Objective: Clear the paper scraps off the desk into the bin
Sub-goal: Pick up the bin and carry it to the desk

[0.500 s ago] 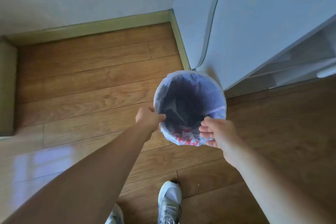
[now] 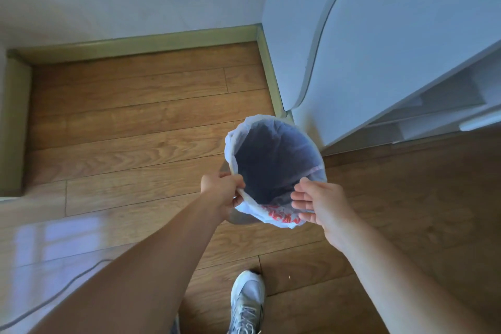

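Note:
A round bin (image 2: 273, 141) lined with a white plastic bag that has red print on its near side stands on the wooden floor. Its inside looks dark and I see no paper in it. My left hand (image 2: 221, 191) pinches the bag's rim on the near left side. My right hand (image 2: 317, 202) is at the near right of the rim with its fingers spread apart, close to the bag but not closed on it. No paper scraps and no desk top are in view.
White furniture (image 2: 393, 49) with a curved panel stands right behind the bin. A white wall and green skirting (image 2: 141, 43) run along the back. My shoe (image 2: 248, 301) is below the bin. A grey cable (image 2: 54, 295) lies on the floor at the lower left.
My right hand has loosened from the rim and its fingers are now spread. My left hand still grips the bag. The view has shifted a little.

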